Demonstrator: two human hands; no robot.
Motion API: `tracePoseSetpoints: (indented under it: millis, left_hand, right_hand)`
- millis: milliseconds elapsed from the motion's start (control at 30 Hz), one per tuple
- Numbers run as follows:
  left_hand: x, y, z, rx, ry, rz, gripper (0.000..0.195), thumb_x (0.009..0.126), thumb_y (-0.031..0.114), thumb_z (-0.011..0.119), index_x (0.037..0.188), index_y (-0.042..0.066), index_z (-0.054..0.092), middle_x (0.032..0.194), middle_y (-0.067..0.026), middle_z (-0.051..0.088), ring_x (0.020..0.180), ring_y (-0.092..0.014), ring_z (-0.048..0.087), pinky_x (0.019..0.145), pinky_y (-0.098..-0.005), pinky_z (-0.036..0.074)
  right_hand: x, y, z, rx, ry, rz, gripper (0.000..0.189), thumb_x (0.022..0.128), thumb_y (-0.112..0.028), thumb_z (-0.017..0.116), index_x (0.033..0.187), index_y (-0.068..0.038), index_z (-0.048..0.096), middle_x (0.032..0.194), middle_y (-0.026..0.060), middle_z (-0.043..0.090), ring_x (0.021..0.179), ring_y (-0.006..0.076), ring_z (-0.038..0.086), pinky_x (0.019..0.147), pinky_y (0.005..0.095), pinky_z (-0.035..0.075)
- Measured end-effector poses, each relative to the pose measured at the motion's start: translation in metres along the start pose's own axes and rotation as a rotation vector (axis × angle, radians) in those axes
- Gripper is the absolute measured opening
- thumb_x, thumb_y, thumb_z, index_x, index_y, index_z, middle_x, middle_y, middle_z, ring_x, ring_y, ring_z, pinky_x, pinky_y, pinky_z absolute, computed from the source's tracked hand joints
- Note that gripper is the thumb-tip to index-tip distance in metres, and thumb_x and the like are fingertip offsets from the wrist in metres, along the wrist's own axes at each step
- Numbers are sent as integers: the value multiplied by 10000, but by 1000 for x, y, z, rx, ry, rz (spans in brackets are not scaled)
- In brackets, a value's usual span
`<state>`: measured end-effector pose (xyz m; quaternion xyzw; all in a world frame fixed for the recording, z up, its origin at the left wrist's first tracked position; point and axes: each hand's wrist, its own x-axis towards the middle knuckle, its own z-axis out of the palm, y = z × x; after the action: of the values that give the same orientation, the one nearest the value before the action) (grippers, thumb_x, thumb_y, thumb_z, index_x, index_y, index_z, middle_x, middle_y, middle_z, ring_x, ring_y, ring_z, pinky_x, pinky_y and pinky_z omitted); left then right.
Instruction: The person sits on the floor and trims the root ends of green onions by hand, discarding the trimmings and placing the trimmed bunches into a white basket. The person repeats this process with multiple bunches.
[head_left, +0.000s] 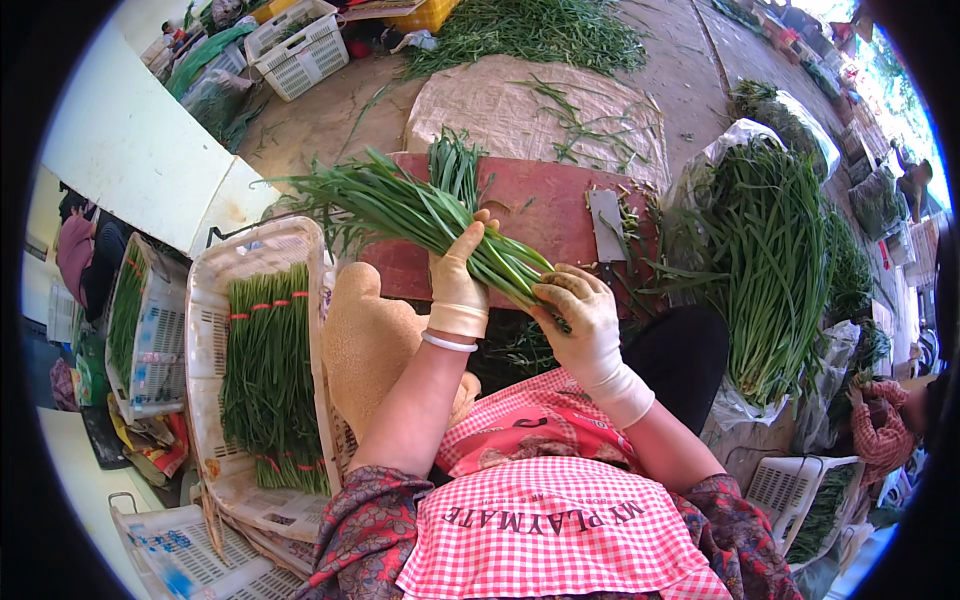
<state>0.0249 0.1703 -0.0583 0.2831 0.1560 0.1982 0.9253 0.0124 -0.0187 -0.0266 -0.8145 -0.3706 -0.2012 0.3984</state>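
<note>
Both my hands wear thin, pale gloves. My left hand (461, 277) is wrapped around the middle of a bunch of green leafy stalks, likely garlic chives (405, 206), whose leaf ends point to the upper left. At the pale stem ends, the fingers of my right hand (581, 300) pinch the stalks; their tips are partly stained. Below the bunch is a red board (525, 191). A smaller bunch (454, 166) lies at its back edge. A cleaver (607, 225) rests on the board's right part, beside cut stem pieces (628, 217).
On the left, a white plastic crate (255, 232) holds bunches tied with red bands. Loose stalks (772, 262) fill a plastic bag on the right. Behind the board lie a woven sack (480, 97) and a heap of greens (532, 34). Other people sit at both sides.
</note>
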Motion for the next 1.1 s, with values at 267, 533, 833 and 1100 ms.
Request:
tracePoseSetpoints:
  millis: [267,533,833,1100]
  left_hand:
    - [1,23,-7,-57,-359,-261,594,900,82,768,1437,72,513,1120,-100,720,1134,-283,680,952,-429,597]
    - [5,16,-8,-43,-373,-300,645,885,90,795,1449,66,484,963,-40,678,910,-212,683,908,-389,592]
    - [7,12,-9,83,-288,-267,638,882,84,789,1445,76,490,972,-35,696,943,-211,714,830,-345,610]
    - [7,20,-13,97,-235,-277,604,884,60,768,1431,80,512,984,-35,698,950,-218,711,822,-340,604]
  right_hand:
    - [-20,22,3,925,-301,895,154,871,-81,805,978,3,732,984,60,740,972,143,682,832,281,550]
    - [1,31,-18,543,-444,1103,210,953,-160,737,1062,19,724,941,84,739,922,128,686,844,270,536]
    - [-10,-4,-9,205,-262,220,257,801,-68,785,1053,-31,746,852,118,715,761,259,721,727,356,561]
    - [15,-12,-18,589,-564,759,112,911,-102,749,948,-5,706,746,33,679,630,115,634,579,264,487]
